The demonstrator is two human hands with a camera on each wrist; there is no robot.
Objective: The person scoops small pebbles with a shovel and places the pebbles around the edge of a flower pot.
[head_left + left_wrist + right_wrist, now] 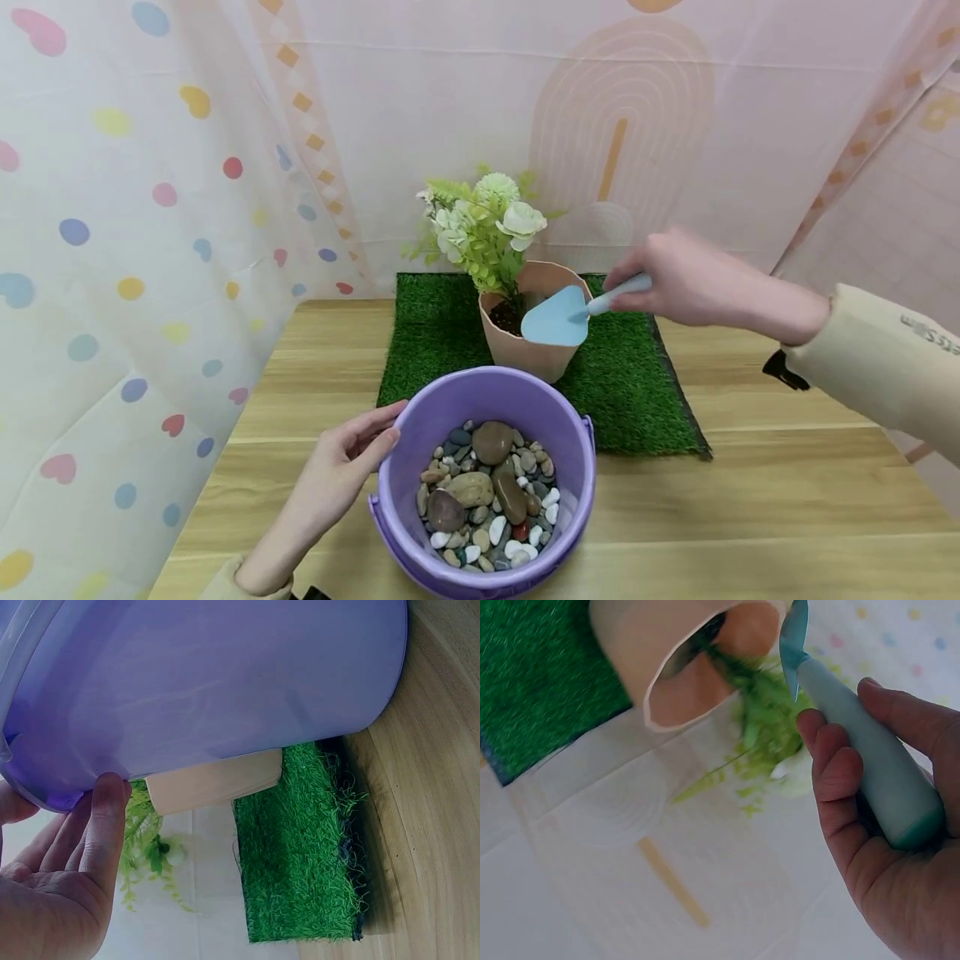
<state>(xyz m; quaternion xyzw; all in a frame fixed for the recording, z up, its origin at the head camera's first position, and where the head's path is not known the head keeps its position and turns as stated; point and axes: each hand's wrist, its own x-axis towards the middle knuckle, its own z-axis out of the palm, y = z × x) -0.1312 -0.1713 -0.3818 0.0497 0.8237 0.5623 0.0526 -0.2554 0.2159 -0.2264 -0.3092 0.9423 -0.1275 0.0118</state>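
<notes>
My right hand [686, 279] grips the pale blue handle [866, 742] of a small trowel, its light blue blade [557, 318] tilted over the front rim of a peach flowerpot [528, 354]. White flowers [521, 221] with green leaves stand in the pot, with dark brown bits [506, 317] at their base. Below sits a purple bucket [487, 383] holding several large stones [470, 489] among many small pebbles. My left hand [341, 462] holds the bucket's rim at its left side, thumb at the edge and fingers [109, 806] against the outer wall.
A mat of artificial grass [626, 400] lies under the pot and behind the bucket, on a wood-grain table [750, 517]. Patterned curtains [420, 100] hang behind and along the left side. The bucket's purple handle [382, 525] hangs down on the near side.
</notes>
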